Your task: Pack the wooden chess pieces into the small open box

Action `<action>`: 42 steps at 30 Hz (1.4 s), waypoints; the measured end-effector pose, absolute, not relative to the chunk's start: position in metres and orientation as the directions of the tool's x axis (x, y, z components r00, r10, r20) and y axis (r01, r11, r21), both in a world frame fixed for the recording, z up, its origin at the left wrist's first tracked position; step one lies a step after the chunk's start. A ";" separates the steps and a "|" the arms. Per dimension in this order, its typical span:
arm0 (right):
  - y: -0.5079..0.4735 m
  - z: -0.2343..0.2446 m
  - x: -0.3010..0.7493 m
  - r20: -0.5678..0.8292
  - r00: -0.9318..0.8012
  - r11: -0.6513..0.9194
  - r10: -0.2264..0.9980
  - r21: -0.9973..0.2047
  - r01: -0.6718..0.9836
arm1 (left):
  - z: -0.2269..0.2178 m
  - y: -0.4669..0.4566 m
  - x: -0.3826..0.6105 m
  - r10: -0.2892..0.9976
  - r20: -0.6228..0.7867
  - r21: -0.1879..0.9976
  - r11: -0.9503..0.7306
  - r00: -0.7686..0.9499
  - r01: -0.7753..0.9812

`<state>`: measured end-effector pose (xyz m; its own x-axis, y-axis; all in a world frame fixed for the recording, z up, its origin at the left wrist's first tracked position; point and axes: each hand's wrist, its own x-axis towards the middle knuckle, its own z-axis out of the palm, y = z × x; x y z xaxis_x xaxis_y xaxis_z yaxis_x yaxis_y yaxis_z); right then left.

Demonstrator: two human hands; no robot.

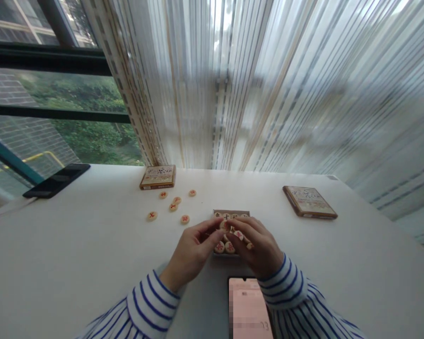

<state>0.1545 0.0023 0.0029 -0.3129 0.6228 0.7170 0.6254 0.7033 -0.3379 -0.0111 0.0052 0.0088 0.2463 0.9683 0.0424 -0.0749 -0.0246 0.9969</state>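
Over the small open box [229, 255] of round wooden Chinese chess pieces, my two hands meet. A single chess piece [225, 226] is pinched at their fingertips, touched from one side by my left hand [191, 253] and from the other by my right hand [260, 244]. Inside the box, pieces with dark characters show along the far side, and red-marked pieces [230, 247] lie along the near side. My fingers hide the middle of the box. Several loose red-marked pieces [173, 206] are scattered on the table to the left.
On the white table [102, 263], a flat box lid [158, 177] lies at the back left and a similar box [310, 202] at the right. A lit phone [249, 310] rests near my right forearm; a dark phone [57, 180] is at the far left. Curtains hang behind.
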 end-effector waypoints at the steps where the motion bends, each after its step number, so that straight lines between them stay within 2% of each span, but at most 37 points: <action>1: 0.002 0.003 0.154 0.717 -0.311 0.705 0.624 -0.344 0.621 | 0.010 0.004 -0.012 0.971 0.044 0.997 -0.027 0.235 -0.075; 15: 0.002 0.003 0.153 0.689 -0.261 0.685 0.676 -0.458 0.566 | 0.003 0.002 -0.011 0.971 0.064 0.996 -0.050 0.231 -0.068; 23: 0.019 -0.009 0.179 0.655 -0.215 0.553 0.724 -0.366 0.749 | -0.012 0.006 -0.018 0.989 0.143 0.971 -0.149 0.047 0.188; 38: 0.030 -0.017 0.191 0.527 -0.354 0.544 0.773 -0.262 0.797 | -0.015 0.010 -0.020 0.991 0.131 0.964 -0.136 0.035 0.228; 42: 0.030 -0.017 0.190 0.548 -0.340 0.541 0.764 -0.259 0.800 | -0.015 0.011 -0.020 0.990 0.134 0.961 -0.139 0.034 0.240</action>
